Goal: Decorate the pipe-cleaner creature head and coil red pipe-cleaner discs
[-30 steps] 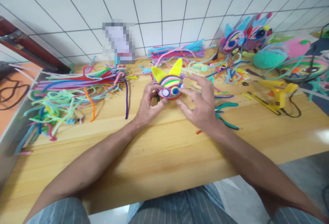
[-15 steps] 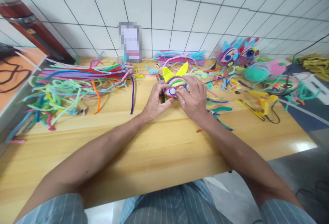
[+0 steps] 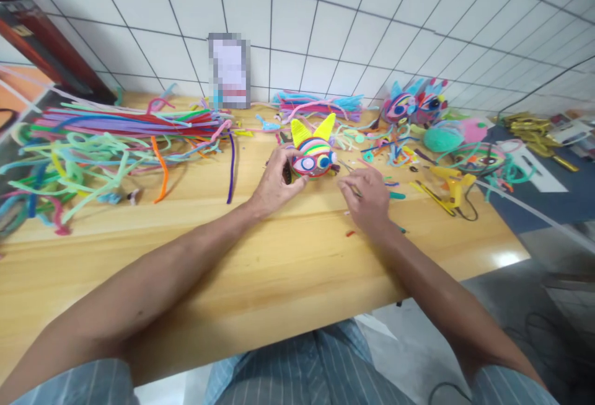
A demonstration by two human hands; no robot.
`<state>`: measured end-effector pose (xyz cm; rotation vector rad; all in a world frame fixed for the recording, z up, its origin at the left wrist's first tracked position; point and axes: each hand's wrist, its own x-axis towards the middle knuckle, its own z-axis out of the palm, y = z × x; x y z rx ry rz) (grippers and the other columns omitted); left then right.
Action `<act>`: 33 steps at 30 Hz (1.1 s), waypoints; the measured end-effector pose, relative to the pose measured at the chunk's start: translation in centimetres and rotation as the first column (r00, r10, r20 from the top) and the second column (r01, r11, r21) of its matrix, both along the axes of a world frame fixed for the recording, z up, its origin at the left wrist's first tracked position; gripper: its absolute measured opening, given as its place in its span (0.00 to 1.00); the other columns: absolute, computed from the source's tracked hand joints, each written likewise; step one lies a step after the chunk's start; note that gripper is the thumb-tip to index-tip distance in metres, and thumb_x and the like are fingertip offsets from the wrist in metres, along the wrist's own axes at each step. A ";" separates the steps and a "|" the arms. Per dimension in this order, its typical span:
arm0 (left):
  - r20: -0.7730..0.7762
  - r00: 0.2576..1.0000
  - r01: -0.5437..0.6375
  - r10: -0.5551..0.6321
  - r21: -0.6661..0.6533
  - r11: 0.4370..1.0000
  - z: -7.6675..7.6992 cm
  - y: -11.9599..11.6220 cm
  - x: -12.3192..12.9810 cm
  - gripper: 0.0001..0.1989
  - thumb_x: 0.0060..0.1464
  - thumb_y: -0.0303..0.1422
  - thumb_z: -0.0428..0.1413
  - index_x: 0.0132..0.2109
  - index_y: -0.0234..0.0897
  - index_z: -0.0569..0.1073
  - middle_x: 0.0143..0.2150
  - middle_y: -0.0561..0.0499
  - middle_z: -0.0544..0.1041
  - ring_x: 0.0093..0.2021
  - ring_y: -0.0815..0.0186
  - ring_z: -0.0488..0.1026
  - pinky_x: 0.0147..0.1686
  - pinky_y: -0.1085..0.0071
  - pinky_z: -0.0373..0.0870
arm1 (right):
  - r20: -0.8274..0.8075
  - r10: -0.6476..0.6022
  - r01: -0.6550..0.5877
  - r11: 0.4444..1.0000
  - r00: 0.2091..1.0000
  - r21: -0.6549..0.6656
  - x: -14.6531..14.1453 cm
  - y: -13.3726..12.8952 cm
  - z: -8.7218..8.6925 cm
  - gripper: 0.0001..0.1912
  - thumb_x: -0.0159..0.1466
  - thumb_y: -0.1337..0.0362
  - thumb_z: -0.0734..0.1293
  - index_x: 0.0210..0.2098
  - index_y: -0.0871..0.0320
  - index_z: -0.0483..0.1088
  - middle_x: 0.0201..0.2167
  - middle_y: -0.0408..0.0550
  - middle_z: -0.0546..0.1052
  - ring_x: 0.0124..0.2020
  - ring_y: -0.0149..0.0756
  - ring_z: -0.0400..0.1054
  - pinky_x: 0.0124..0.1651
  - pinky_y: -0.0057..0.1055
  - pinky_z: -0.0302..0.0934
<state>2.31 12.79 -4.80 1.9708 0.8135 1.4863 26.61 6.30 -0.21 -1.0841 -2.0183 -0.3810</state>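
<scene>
The striped figure [image 3: 313,149] was at the table's [image 3: 260,268] middle, face toward 6 o'clock, its longest line, with yellow ears [image 3: 321,128], running 6 to 12. The left hand [image 3: 279,182] pinched its 9 o'clock side. At 4, the right hand's [image 3: 368,197] fingers were curled by a thin tool [image 3: 346,166]; whether gripping, I could not tell. Pipe cleaners [image 3: 111,123] crowded 9, a glue gun [image 3: 450,188] 3; bare wood lay free from 6 until the front edge.

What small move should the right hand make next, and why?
Probably ease the right hand toward the yellow-eared figure: it appears to hold a slim tool just short of the figure, while the left hand holds the figure's opposite side.
</scene>
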 end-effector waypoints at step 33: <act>0.049 0.998 0.045 -0.040 -0.115 0.992 0.3 -0.3 -0.4 0.23 0.61 0.39 0.67 0.60 0.46 0.71 0.66 0.43 0.69 0.62 0.56 0.73 0.61 0.55 0.75 | -0.322 -0.167 -0.040 0.834 0.932 -0.550 -3.8 2.3 0.1 0.14 0.70 0.57 0.67 0.29 0.53 0.68 0.27 0.42 0.75 0.31 0.35 0.68 0.38 0.33 0.58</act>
